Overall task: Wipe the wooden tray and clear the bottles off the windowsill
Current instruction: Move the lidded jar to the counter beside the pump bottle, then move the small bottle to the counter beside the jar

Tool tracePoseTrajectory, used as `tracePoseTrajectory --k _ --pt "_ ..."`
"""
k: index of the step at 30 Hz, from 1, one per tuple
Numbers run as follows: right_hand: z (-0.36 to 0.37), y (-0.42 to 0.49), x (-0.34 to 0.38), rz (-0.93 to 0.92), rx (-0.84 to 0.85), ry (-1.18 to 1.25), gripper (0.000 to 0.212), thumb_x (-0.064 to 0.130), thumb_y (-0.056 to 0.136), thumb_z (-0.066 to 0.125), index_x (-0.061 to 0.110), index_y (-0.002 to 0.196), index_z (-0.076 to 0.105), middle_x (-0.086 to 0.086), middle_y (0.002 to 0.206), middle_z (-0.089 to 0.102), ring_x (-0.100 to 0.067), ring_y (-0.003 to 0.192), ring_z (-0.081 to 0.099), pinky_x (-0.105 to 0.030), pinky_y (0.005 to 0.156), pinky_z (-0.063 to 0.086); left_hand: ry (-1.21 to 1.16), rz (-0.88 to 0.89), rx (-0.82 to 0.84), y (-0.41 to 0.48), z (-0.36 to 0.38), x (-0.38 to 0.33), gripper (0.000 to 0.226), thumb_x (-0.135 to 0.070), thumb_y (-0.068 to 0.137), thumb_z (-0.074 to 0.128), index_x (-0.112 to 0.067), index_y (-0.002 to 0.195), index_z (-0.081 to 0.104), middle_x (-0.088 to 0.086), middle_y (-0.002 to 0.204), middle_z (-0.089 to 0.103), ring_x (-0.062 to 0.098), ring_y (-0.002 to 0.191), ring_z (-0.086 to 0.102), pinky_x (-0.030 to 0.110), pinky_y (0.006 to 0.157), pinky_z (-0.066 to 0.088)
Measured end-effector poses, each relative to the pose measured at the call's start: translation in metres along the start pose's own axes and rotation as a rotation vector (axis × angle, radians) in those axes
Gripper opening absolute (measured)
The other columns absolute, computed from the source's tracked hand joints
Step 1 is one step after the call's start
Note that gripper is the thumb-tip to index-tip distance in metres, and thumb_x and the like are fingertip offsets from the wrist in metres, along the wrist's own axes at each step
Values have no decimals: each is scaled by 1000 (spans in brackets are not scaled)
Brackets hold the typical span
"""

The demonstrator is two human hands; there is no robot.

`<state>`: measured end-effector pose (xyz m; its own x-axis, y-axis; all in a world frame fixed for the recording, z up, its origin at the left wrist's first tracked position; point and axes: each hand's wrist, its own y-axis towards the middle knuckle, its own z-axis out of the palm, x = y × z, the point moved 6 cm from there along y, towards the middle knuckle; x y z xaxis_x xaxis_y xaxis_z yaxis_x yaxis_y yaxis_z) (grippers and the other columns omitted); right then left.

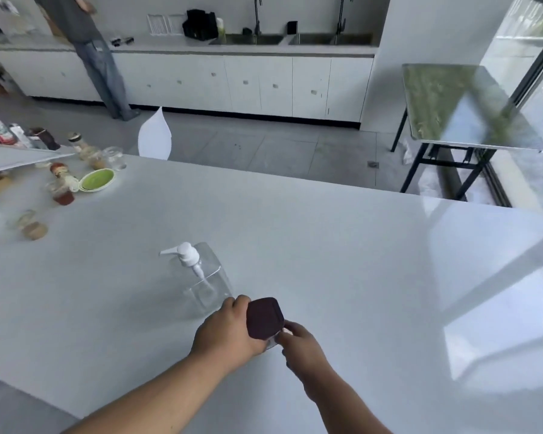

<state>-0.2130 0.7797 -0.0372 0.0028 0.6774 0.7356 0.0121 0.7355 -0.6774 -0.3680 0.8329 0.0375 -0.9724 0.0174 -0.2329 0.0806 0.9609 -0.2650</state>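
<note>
Both my hands hold a small clear jar with a dark maroon lid (265, 317) just above or on the white table (342, 245), near its front edge. My left hand (229, 332) wraps the jar's left side. My right hand (298, 341) grips its right side and base. Just behind the jar stands a clear square pump bottle with a white pump head (201, 277), empty-looking. No wooden tray or windowsill is in view.
Several jars and sauce bottles (60, 183) and a green-and-white dish (97, 180) crowd the table's far left. A white chair back (155, 136) rises behind the table. A person (98, 57) stands at the far counter with sinks. A glass-topped folding table (458, 104) stands right.
</note>
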Motion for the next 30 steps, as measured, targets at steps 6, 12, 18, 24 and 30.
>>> tracePoseTrajectory --k 6,12,18,24,30 --pt "-6 48 -5 22 -13 83 36 24 90 59 28 124 70 12 105 71 -5 82 61 -22 69 44 -34 -50 63 49 23 -6 85 -83 62 73 -31 125 50 -6 115 56 25 102 67 36 75 56" --pt "-6 44 -10 81 -64 20 87 42 78 63 29 159 34 -4 145 63 -23 131 59 -41 109 49 8 -8 100 57 35 -6 93 -86 66 68 -28 135 44 -3 124 54 24 107 66 35 76 55" --pt "-46 -22 33 -93 -440 -456 73 52 95 55 29 160 32 1 160 46 -19 144 45 -31 103 44 93 307 41 46 -6 -38 96 -81 74 55 -28 151 37 -2 153 43 26 136 42 44 105 41" --pt "-116 -181 63 -180 -1002 -885 94 81 80 45 32 160 32 8 164 39 -21 155 26 -40 125 29 29 757 0 14 -51 -121 94 -81 79 52 -30 157 36 -1 168 30 25 154 22 43 123 21" --pt "-149 -368 2 25 -1365 -802 99 86 78 42 32 161 29 4 167 35 -25 157 22 -41 127 23 -29 1091 79 -107 -54 -220 94 -82 80 54 -31 157 35 -4 166 33 24 150 29 43 119 31"
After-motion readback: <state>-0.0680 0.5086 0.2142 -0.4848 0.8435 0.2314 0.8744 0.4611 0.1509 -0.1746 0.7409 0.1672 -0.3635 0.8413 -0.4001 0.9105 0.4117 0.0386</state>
